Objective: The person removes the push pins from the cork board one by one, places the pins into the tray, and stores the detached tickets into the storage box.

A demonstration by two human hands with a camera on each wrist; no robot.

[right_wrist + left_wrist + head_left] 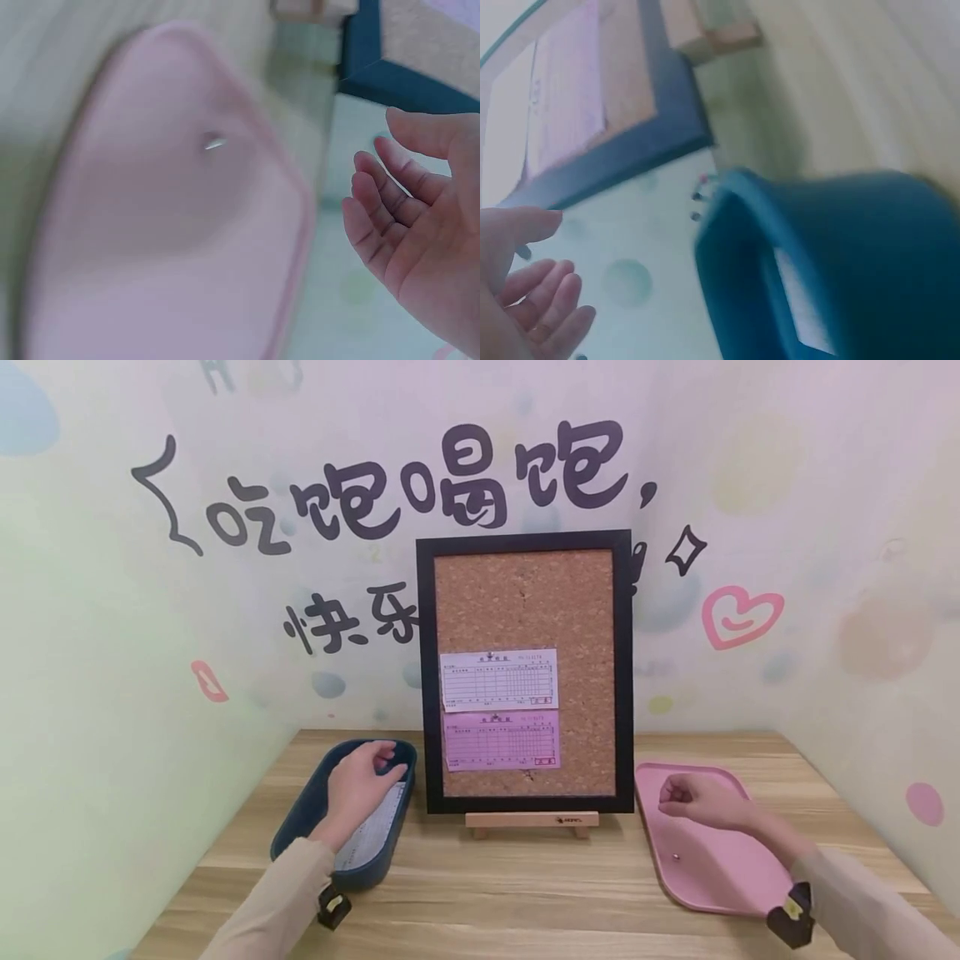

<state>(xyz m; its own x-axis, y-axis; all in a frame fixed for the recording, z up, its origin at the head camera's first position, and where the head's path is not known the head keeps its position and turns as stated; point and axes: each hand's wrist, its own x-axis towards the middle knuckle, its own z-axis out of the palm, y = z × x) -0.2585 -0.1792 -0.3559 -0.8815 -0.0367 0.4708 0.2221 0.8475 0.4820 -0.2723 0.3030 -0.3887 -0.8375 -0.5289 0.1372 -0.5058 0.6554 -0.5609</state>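
My left hand (366, 783) is over the dark blue tray (296, 822), its fingers loosely bent with nothing between them. White printed slips (367, 843) lie inside that tray. Above the pink tray (738, 868) is my right hand (701, 802), fingers relaxed and holding nothing. A small shiny metal piece (214, 141), its exact kind unclear, lies on the pink tray. Between the hands stands a black-framed cork board (525, 602). On its lower left are a white printed slip (498, 681) and, just below, a pink printed slip (502, 743).
A small wooden easel (528, 820) supports the board on the wood-grain table (547, 902). Behind it rises a pale wall (825, 510) with large dark lettering and coloured shapes.
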